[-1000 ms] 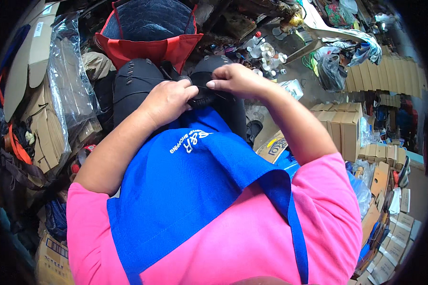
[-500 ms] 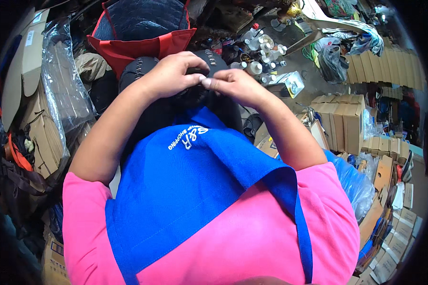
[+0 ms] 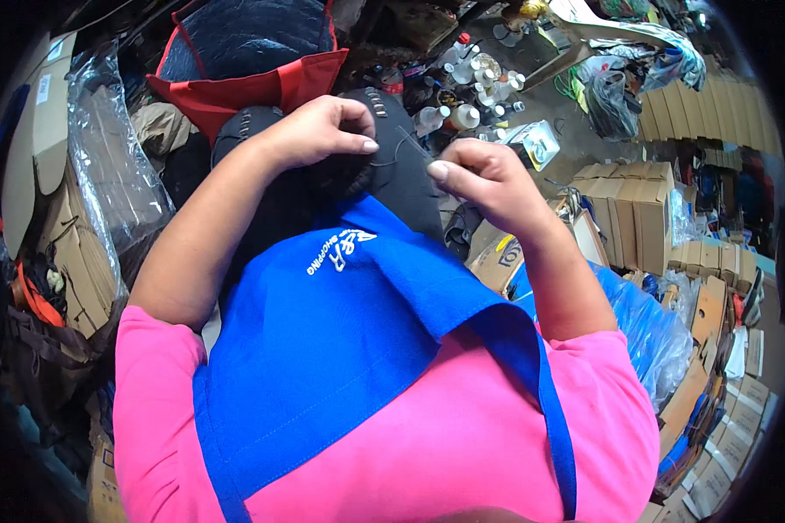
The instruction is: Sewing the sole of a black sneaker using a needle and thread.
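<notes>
I am looking down at a black padded piece [image 3: 392, 166] with rows of pale stitching, lying in the lap just above a blue apron [image 3: 340, 349]; a thin dark thread [image 3: 407, 144] is running between the two hands. The left hand [image 3: 318, 131] is resting on the piece, fingers curled and pinching one end of the thread; the right hand [image 3: 480, 179] is closing thumb and forefinger on the other end. Judging by the stitch rows, some sewing seems done, though I cannot tell how much is left; any needle is too small to make out. Around it, a red-lined bag [image 3: 253, 78], plastic bottles [image 3: 471, 91] and stacked cardboard boxes [image 3: 637, 209] are crowding the floor; the piece's lower part is hidden by the apron.
</notes>
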Demonstrator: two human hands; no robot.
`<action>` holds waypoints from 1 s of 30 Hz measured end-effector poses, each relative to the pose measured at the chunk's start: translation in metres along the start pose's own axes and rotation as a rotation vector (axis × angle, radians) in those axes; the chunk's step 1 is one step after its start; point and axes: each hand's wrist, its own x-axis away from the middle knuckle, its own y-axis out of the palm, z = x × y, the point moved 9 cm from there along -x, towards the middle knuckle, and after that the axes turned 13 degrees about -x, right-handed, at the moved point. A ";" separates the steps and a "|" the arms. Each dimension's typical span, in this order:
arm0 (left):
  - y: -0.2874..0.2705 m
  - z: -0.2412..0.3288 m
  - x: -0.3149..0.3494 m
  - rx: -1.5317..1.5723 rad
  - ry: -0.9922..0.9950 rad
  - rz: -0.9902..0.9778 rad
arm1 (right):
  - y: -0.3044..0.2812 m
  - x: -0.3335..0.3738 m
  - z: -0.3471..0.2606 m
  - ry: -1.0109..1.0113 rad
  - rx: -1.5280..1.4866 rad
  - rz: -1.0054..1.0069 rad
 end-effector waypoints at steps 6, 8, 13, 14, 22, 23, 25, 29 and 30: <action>-0.001 -0.004 0.002 0.070 -0.027 -0.167 | 0.019 -0.014 0.001 -0.151 0.450 -0.015; -0.002 -0.003 0.004 0.071 -0.029 -0.174 | 0.022 -0.018 0.004 -0.179 0.529 -0.008; -0.003 -0.001 0.008 0.065 -0.083 -0.205 | 0.023 -0.023 0.007 -0.177 0.586 -0.012; -0.002 -0.007 0.007 0.041 -0.092 -0.208 | 0.023 -0.025 0.009 -0.117 0.582 -0.006; -0.001 -0.005 0.007 0.083 -0.094 -0.204 | 0.029 -0.022 0.013 -0.156 0.621 0.039; -0.002 -0.005 0.006 0.071 -0.113 -0.199 | 0.027 -0.020 0.014 -0.170 0.569 0.067; -0.002 -0.004 0.005 0.062 -0.136 -0.195 | 0.024 -0.019 0.017 -0.172 0.576 0.066; -0.001 -0.001 0.003 -0.013 -0.146 -0.225 | 0.026 -0.027 0.005 -0.223 0.677 0.009; -0.001 -0.001 0.002 -0.045 -0.128 -0.220 | 0.029 -0.028 0.000 -0.220 0.769 -0.026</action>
